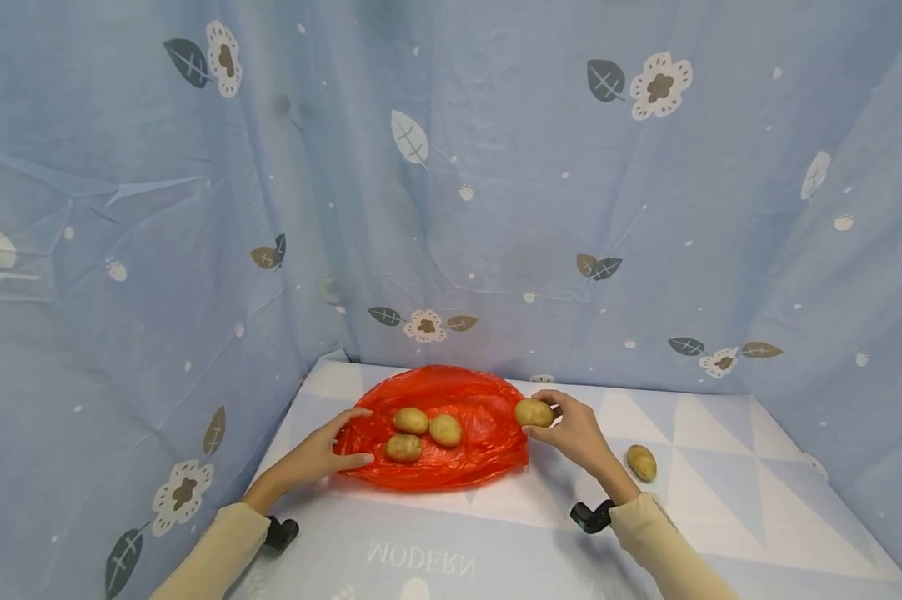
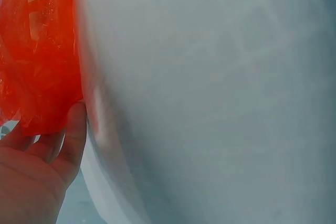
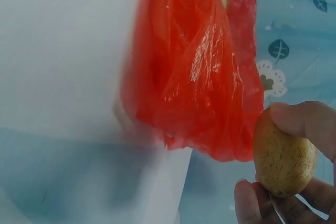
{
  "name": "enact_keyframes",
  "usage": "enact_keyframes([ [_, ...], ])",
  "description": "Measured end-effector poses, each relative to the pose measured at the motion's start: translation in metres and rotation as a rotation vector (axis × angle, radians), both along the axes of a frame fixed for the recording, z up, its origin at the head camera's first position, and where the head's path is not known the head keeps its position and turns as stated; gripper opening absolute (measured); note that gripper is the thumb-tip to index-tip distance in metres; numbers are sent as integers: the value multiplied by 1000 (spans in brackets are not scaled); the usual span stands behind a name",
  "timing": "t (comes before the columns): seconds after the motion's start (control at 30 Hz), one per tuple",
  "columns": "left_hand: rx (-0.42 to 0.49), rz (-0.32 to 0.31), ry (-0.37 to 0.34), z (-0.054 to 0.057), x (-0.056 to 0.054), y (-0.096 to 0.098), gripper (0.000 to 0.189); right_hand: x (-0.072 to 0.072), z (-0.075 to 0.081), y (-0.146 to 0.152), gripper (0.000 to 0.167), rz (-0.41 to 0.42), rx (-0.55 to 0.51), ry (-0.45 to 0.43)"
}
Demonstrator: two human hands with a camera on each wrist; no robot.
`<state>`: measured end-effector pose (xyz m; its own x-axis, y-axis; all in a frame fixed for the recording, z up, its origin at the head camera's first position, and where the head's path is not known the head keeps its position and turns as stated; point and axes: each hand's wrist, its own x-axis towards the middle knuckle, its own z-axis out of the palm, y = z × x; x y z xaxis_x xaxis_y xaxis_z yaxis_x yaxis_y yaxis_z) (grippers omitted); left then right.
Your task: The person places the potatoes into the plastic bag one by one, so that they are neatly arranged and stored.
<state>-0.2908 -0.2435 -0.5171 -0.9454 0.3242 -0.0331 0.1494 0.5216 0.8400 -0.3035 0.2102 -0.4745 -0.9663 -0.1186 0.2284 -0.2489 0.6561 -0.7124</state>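
Note:
A red plastic bag (image 1: 488, 468) lies spread with its mouth up, and three potatoes (image 1: 445, 430) sit close together inside it. My left hand (image 1: 323, 450) holds the bag's left end, thumb and fingers spread apart along its edge. In the left wrist view, the fingers (image 2: 75, 135) rest against the red plastic. Another potato (image 1: 533, 413) is pinched between the thumb and fingers of my right hand (image 1: 574, 429), over the bag's right edge. The right wrist view shows this potato (image 3: 283, 156) next to the bag's crumpled side (image 3: 199, 98).
One loose potato (image 1: 642, 463) lies on the patterned tablecloth (image 1: 714, 500), right of the right forearm. Blue floral curtains (image 1: 496, 208) hang behind the table and along both sides. Black wrist devices (image 1: 592, 517) sit by the sleeves.

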Motion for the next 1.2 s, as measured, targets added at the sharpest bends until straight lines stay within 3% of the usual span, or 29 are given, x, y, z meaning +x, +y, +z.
enact_keyframes([
  [0.53,-8,-5,11,0,-1,1,78,-8,5,-27,53,44,-13,20],
  [1.2,-4,2,-7,1,0,2,78,-17,0,-63,45,118,-18,37],
])
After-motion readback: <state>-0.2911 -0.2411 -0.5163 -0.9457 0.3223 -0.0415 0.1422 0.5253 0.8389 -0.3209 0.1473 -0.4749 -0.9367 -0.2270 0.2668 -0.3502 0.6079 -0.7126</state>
